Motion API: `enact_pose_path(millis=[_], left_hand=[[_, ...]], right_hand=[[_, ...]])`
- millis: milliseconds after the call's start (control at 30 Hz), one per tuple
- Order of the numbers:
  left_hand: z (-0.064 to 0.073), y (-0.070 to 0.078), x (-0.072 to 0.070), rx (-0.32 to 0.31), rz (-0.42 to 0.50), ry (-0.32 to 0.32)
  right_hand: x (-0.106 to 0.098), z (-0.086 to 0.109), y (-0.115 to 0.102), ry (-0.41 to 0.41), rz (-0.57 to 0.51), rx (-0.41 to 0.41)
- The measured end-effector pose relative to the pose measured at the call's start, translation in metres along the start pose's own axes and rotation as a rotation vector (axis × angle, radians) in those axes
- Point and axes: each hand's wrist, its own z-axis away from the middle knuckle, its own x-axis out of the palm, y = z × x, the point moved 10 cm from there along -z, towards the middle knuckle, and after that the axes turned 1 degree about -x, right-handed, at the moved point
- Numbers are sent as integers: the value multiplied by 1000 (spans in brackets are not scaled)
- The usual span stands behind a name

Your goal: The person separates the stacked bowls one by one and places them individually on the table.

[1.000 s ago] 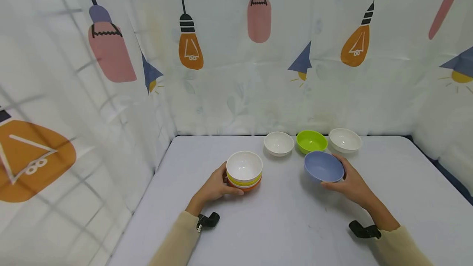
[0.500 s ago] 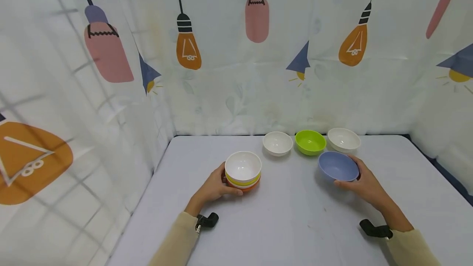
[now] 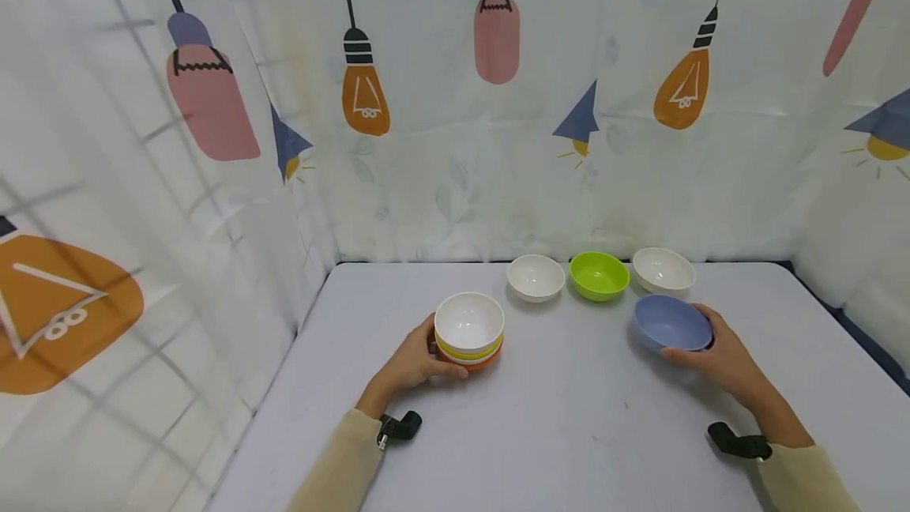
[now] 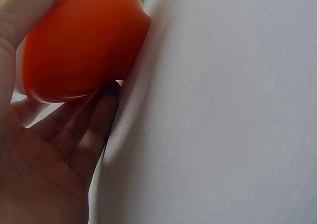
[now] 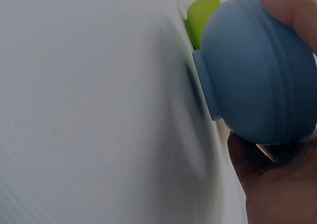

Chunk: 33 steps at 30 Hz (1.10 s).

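At the left of the table, my left hand (image 3: 414, 360) grips a nested stack of bowls between thumb and fingers. A white bowl (image 3: 469, 324) is on top, a yellow edge shows beneath it, and the orange bowl (image 4: 81, 43) is lowest, standing on the table in the left wrist view. Over on the right, my right hand (image 3: 725, 355) holds a blue bowl (image 3: 671, 324) by its side, thumb in front and fingers behind. The blue bowl's foot is tilted a little and hangs just over the cloth, its shadow (image 5: 190, 130) falling beside it.
Along the back edge stand a white bowl (image 3: 536, 278), a green bowl (image 3: 599, 276) and another white bowl (image 3: 664, 272) in a row. The blue bowl is close in front of the right one. A printed curtain (image 3: 441, 180) surrounds the white table (image 3: 540, 433).
The right hand has carried the blue bowl to the right, from in front of the green bowl to in front of the right white one. The left hand and its stack have stayed put.
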Motion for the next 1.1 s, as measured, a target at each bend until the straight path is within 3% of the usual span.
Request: enact_pose_path(millis=[567,1100], left_hand=[[2,4,1,9,18,-4],[1,1,1,-14,14,-4]], right_hand=[[-16,0,21,20,15,49],[-23,2,26,34,-4,56]])
